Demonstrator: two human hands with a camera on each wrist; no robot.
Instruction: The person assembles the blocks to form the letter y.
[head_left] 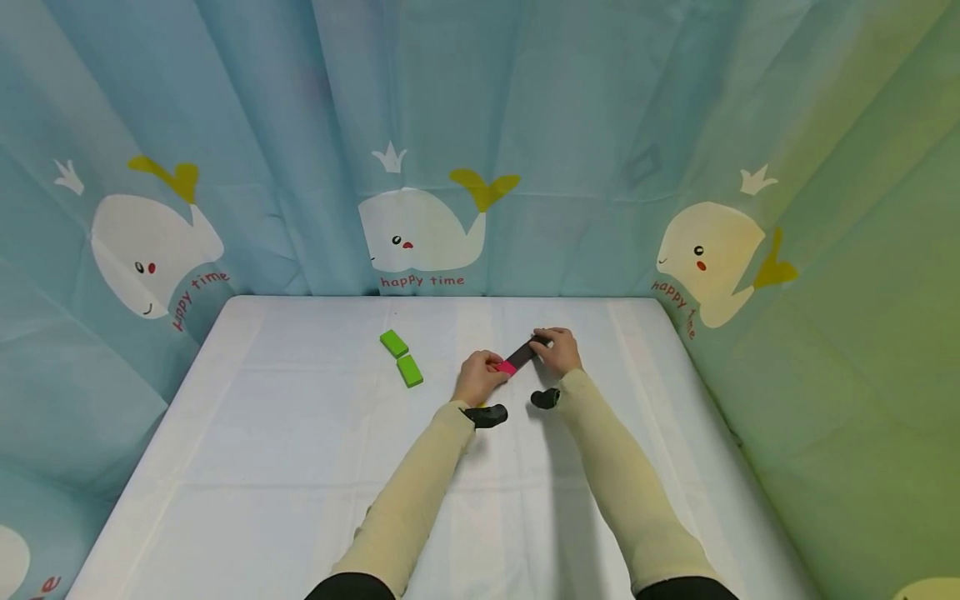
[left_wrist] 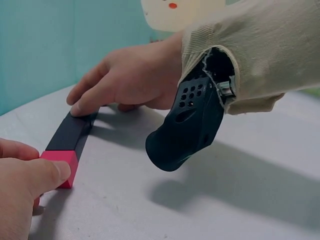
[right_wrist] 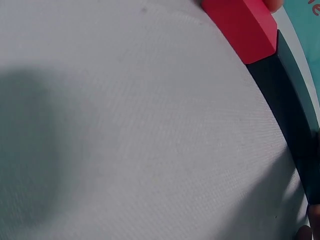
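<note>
A pink block lies end to end with a long black block on the table, forming a slanted line. My left hand pinches the pink block, thumb on its near side in the left wrist view. At the far end of the black block, my right hand grips it between thumb and fingers. In the right wrist view the pink block meets the black block at a corner, slightly angled. A bit of yellow shows beneath the left wrist, mostly hidden.
Two green blocks lie to the left of my hands, nearly corner to corner. The white-covered table ends at a blue curtain with whale prints. A black wrist mount juts from the left sleeve, another from the right.
</note>
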